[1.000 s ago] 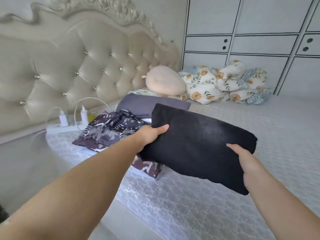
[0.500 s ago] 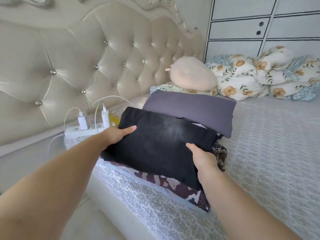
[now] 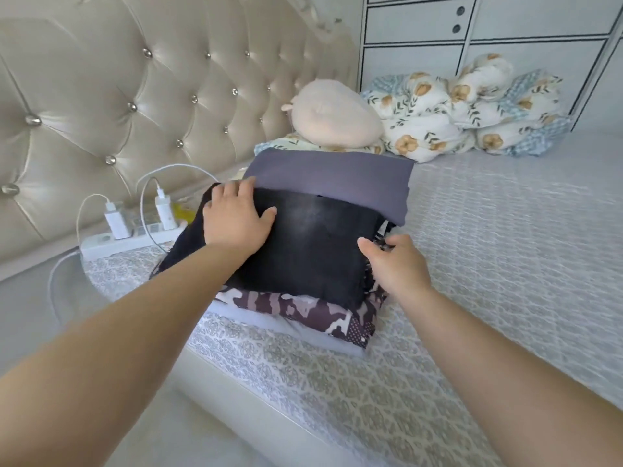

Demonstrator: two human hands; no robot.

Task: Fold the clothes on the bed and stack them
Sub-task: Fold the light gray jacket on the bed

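Left grip (image 3: 236,220) flat, unclenched on soft folded black garment (image 3: 313,244); right grip (image 3: 394,264) loosely curled at its edge, atop camouflage-print fabric (image 3: 303,310).

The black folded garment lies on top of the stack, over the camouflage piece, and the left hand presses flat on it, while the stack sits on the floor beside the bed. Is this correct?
Not entirely. The head view shows the stack on the bed, near its edge, not on the floor. The rest holds: the black folded garment tops the camouflage piece, with the left hand flat on it.
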